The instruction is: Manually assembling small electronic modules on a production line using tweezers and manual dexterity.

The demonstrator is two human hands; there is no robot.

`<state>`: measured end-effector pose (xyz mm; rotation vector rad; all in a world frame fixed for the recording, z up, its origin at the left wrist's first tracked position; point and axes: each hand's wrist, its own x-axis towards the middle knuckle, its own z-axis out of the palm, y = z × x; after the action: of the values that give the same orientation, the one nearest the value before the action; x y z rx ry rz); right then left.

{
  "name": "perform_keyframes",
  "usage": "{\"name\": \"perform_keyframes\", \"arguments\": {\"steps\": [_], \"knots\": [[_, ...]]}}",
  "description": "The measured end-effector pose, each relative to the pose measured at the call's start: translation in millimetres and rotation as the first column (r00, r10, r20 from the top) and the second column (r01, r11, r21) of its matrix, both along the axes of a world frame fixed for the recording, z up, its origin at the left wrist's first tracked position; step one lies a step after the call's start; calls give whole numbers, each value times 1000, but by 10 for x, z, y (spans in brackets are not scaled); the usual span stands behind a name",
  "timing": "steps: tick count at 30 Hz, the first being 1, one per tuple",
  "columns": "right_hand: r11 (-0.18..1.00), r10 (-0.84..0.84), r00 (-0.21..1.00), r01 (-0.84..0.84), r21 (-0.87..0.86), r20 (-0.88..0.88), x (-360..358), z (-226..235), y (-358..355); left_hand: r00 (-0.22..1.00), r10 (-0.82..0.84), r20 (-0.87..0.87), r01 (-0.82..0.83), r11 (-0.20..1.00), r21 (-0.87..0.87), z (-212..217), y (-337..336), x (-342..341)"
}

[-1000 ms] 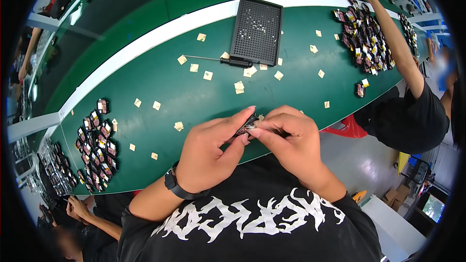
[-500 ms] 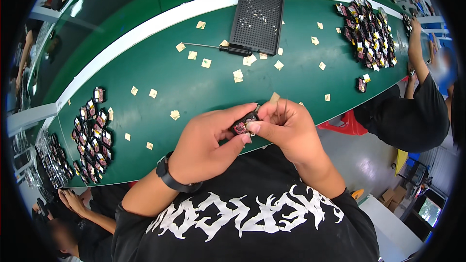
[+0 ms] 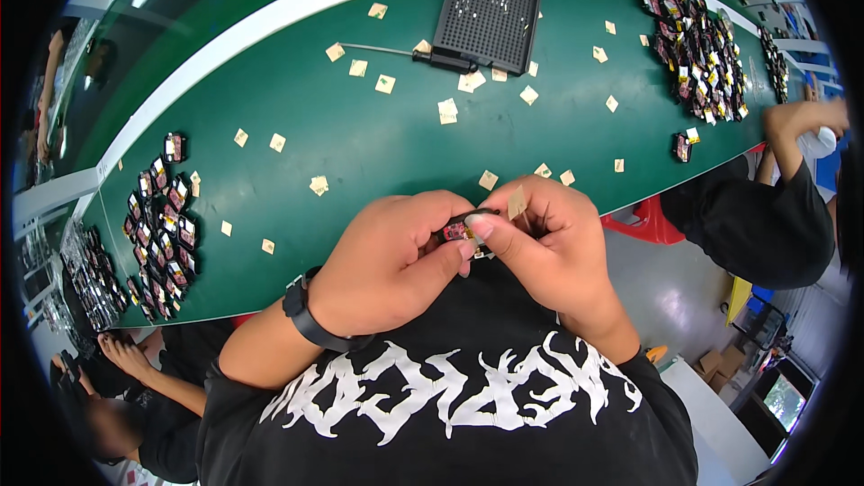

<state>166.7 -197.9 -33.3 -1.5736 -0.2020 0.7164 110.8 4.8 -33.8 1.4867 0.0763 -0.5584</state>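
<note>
My left hand (image 3: 387,261) and my right hand (image 3: 549,243) meet close to my chest, just over the near edge of the green table (image 3: 360,135). Between the fingertips of both sits a small dark part with a red patch (image 3: 459,230). My left thumb and fingers pinch it from the left. A small tan paper square (image 3: 517,203) stands up between my right thumb and forefinger, right beside the part. A black watch band (image 3: 310,319) circles my left wrist.
Several tan squares lie scattered over the green table. A black perforated tray (image 3: 490,7) with a thin tool (image 3: 396,51) beside it stands at the far side. Piles of small dark parts lie at left (image 3: 162,225) and far right (image 3: 697,54). Other people sit at right (image 3: 765,216) and lower left (image 3: 126,378).
Both hands stayed together on the small part. The tan square now sticks up from my right fingers, lifted off the part. The camera view shifted slightly.
</note>
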Motion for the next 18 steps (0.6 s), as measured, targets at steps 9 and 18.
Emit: {"name": "perform_keyframes", "arguments": {"steps": [9,18], "knots": [[963,-67,966,127,238,-248,-27,25,-50,978,-17,-210,-37,967,-252,203,29,30],[967,-59,979,104,231,-194,-70,84,-84,995,-68,-72,58,990,-132,207,41,64]]}}
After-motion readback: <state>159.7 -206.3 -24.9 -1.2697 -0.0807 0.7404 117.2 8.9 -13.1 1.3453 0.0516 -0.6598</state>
